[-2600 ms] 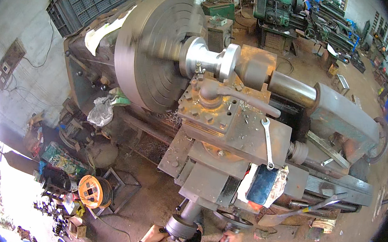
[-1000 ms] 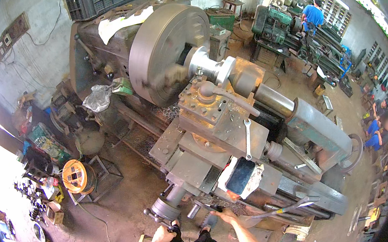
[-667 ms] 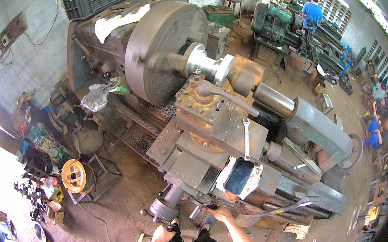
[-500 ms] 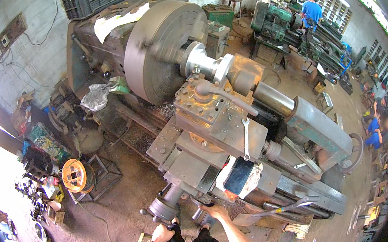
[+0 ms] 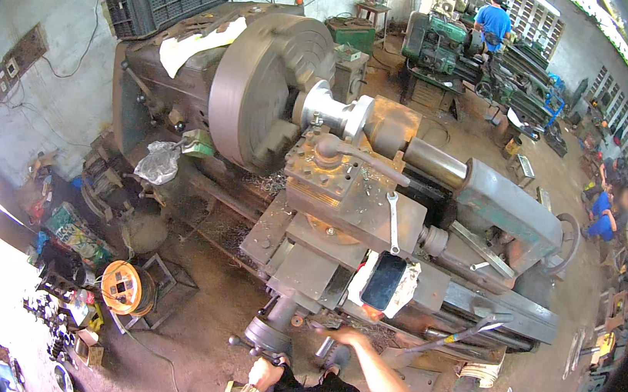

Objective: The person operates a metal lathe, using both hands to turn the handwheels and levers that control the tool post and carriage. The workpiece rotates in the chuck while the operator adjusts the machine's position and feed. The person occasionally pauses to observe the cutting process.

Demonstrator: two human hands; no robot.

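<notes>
The crank (image 5: 255, 351) is sitting at the near end of the slide (image 5: 304, 266), and the left hand (image 5: 265, 374) is gripping its right end. To its right, the right hand (image 5: 345, 334) is reaching in beside a short grey handle (image 5: 325, 347); it is showing too small to tell whether it is gripping anything. Farther off, a toolpost (image 5: 321, 167) is standing near a shiny part (image 5: 331, 110), which is lying between the blurred chuck (image 5: 228, 97) and the tailstock (image 5: 510, 210). A wrench (image 5: 393, 222) is lying right of the toolpost, with a phone (image 5: 383, 281) resting on a rag (image 5: 408, 283) nearer. A reel (image 5: 122, 287) is sitting at left; far off, a person (image 5: 493, 20) in blue is standing by a green machine (image 5: 444, 37).
</notes>
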